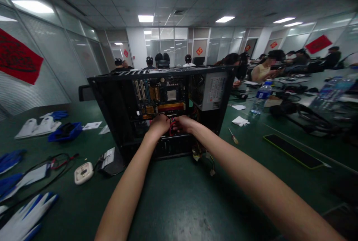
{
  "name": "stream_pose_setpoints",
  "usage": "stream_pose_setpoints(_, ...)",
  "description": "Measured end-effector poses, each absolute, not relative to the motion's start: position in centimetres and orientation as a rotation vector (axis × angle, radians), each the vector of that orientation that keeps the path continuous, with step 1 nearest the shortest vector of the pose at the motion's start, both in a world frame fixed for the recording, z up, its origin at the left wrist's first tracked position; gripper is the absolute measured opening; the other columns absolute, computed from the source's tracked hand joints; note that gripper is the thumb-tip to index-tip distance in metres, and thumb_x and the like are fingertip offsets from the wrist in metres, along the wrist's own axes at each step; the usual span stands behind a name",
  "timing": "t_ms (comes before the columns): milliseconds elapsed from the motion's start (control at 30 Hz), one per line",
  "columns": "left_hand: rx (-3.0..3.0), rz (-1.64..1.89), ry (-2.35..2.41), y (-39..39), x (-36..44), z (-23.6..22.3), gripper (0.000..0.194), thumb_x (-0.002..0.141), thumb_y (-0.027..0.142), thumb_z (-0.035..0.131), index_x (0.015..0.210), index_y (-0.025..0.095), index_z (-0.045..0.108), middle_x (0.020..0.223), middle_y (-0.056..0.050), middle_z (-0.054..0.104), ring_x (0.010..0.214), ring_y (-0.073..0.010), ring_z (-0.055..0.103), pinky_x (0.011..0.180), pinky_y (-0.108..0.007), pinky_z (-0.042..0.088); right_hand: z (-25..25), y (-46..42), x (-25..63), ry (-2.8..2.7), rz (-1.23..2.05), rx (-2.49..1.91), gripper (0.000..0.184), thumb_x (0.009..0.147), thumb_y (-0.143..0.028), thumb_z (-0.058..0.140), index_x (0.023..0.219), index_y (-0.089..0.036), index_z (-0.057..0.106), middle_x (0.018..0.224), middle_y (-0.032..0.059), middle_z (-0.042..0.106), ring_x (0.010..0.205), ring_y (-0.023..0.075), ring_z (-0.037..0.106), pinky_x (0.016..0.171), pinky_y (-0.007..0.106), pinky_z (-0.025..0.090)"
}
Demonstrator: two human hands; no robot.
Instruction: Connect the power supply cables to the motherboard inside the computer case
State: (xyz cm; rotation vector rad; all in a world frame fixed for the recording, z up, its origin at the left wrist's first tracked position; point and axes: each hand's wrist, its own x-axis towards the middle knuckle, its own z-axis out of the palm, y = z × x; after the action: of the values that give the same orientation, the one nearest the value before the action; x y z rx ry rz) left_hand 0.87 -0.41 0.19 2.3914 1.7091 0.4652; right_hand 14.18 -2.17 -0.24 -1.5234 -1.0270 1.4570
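A black computer case [104, 110] stands on the green table with its open side facing me. Inside it are the motherboard [152, 97] and, at the upper right, a silver power supply [216, 91]. Both my hands reach into the lower middle of the case, just below the motherboard. Thin coloured cables [171, 126], some of them red, run between my fingertips. My left hand [160, 124] is closed at them, its fingers mostly turned away from view. My right hand [183, 123] pinches the same bundle from the right. Loose power connectors [205, 156] hang out below my right forearm.
At left lie white-and-blue gloves [30, 216], a blue tray [65, 132], a white square device [83, 173] and black-and-red leads [60, 162]. At right are a screwdriver [233, 136], a water bottle [261, 97] and a black mat [292, 151]. Other people sit farther back.
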Motion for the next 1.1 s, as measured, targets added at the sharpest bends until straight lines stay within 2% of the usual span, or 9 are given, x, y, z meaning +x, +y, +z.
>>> stream_pose_setpoints(233,2.356,0.487,1.689,-0.2,0.7,0.0,0.036,0.095,0.031,0.045,0.1,0.013,0.077,0.101,-0.018,0.076,0.086,-0.0248,0.07,0.069,-0.03,0.046,0.0,-1.7,13.8,-0.906,1.569,-1.492,0.036,0.106,-0.019,0.032,0.076,-0.017,0.051,0.057,-0.0022,0.052,0.048,0.009,0.052,0.049,0.021,0.037)
stream_pose_setpoints(467,2.331,0.521,1.648,-0.1,0.6,-0.2,0.036,0.096,0.031,0.046,0.104,0.014,0.076,0.101,-0.018,0.076,0.088,-0.0252,0.07,0.072,-0.03,0.046,-0.1,-1.1,13.1,-0.818,1.552,-1.496,0.035,0.106,-0.02,0.03,0.076,-0.018,0.048,0.057,-0.0019,0.05,0.048,0.0091,0.05,0.047,0.019,0.035)
stream_pose_setpoints(800,2.298,0.525,1.669,-0.1,0.5,-0.3,0.037,0.097,0.033,0.046,0.102,0.013,0.076,0.103,-0.019,0.076,0.09,-0.025,0.07,0.072,-0.03,0.046,-0.6,-0.4,13.1,-0.824,1.499,-1.495,0.037,0.108,-0.021,0.032,0.075,-0.016,0.049,0.053,-0.003,0.048,0.044,0.007,0.047,0.046,0.017,0.035)
stream_pose_setpoints(1100,2.277,0.508,1.67,-0.4,0.5,-0.2,0.037,0.096,0.035,0.048,0.108,0.013,0.075,0.103,-0.019,0.076,0.091,-0.0249,0.071,0.073,-0.029,0.047,-0.3,-0.9,12.7,-0.903,1.392,-1.554,0.035,0.108,-0.02,0.037,0.078,-0.015,0.054,0.052,-0.003,0.052,0.042,0.0065,0.048,0.045,0.018,0.037)
